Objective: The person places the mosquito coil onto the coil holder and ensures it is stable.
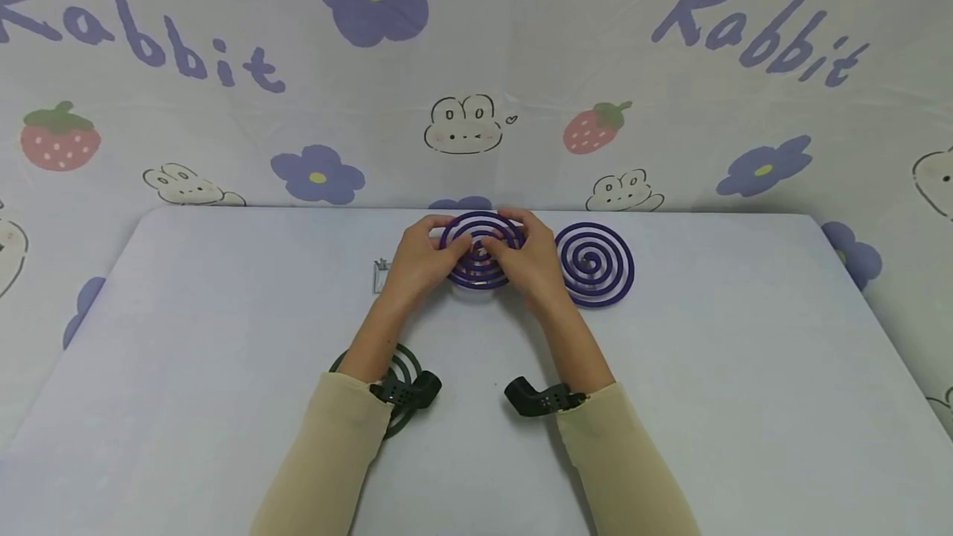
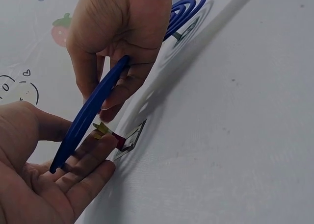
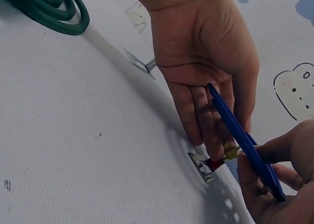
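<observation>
Both hands hold a purple-blue mosquito coil [image 1: 479,285] near the table's back edge. My left hand [image 1: 419,265] pinches its left side, and my right hand [image 1: 538,265] pinches the right side; the thumbs lie on the face toward me, with fingers behind. In the left wrist view the coil is tilted, nearly edge-on. Just below it, a small metal coil stand [image 2: 131,139] with red and yellow parts shows by the fingertips. From the head, that stand is mostly hidden behind coil and hands.
Right of my right hand is a second purple coil [image 1: 593,264], raised on a stand. A bare metal stand [image 1: 380,278] is left of my left hand. Beneath my left forearm lies a green coil [image 3: 73,29], partly covered. A patterned cloth [image 1: 476,64] hangs behind the white table [image 1: 744,354].
</observation>
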A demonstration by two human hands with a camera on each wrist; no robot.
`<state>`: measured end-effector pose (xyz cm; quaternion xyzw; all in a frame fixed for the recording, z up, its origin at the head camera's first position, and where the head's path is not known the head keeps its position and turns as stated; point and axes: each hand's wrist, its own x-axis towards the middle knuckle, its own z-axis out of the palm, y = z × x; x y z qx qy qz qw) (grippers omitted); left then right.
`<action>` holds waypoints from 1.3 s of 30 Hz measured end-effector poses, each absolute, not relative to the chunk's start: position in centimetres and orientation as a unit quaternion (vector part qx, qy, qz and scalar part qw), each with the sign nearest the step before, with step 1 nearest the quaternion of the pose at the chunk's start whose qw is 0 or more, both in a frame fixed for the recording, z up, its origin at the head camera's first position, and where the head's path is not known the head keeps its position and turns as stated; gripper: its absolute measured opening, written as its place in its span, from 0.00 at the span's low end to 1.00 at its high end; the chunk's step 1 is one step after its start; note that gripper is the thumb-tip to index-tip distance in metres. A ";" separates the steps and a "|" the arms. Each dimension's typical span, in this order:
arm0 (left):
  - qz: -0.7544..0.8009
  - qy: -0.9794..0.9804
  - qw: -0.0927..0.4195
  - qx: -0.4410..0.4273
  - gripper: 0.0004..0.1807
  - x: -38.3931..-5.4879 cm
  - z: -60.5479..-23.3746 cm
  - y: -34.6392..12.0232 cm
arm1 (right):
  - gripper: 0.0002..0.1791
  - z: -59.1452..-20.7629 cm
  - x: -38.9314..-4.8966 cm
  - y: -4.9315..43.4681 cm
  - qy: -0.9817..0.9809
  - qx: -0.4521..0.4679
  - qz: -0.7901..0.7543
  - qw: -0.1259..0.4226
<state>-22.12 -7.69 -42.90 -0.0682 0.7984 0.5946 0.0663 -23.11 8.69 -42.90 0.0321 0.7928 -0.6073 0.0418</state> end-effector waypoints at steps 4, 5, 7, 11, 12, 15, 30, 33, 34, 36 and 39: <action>0.591 0.803 0.057 -0.059 0.25 -22.1 -42.9 -7.7 | 0.30 -42.8 -23.1 8.7 0.790 0.030 -0.610 0.043; 0.589 0.804 0.055 -0.057 0.25 -22.0 -42.9 -7.8 | 0.30 -42.8 -23.1 8.7 0.790 0.030 -0.610 0.044; 0.586 0.807 0.051 -0.054 0.25 -22.0 -42.8 -7.7 | 0.30 -42.8 -23.1 8.8 0.790 0.031 -0.610 0.047; 0.561 0.825 0.040 -0.054 0.25 -22.0 -42.7 -7.8 | 0.30 -42.8 -23.1 8.8 0.792 0.032 -0.607 0.050; 0.553 0.830 0.038 -0.055 0.25 -22.0 -42.7 -7.8 | 0.30 -42.8 -23.1 8.8 0.793 0.032 -0.606 0.049; 0.536 0.841 0.037 -0.058 0.25 -22.0 -42.5 -7.8 | 0.30 -42.9 -23.2 8.7 0.794 0.030 -0.605 0.039; 0.531 0.845 0.036 -0.054 0.29 -22.1 -42.3 -8.3 | 0.30 -43.2 -23.3 8.1 0.783 0.012 -0.621 0.027; 0.532 0.845 0.035 -0.051 0.28 -22.2 -42.5 -8.2 | 0.30 -43.3 -23.2 8.2 0.786 0.016 -0.617 0.027; 0.531 0.845 0.035 -0.051 0.28 -22.3 -42.6 -8.2 | 0.30 -43.2 -23.2 8.2 0.787 0.016 -0.617 0.027; 0.528 0.847 0.037 -0.052 0.28 -22.3 -42.7 -8.2 | 0.30 -43.2 -23.2 8.2 0.787 0.017 -0.616 0.030; 0.527 0.848 0.036 -0.053 0.28 -22.3 -42.7 -8.3 | 0.30 -43.2 -23.2 8.1 0.789 0.011 -0.614 0.033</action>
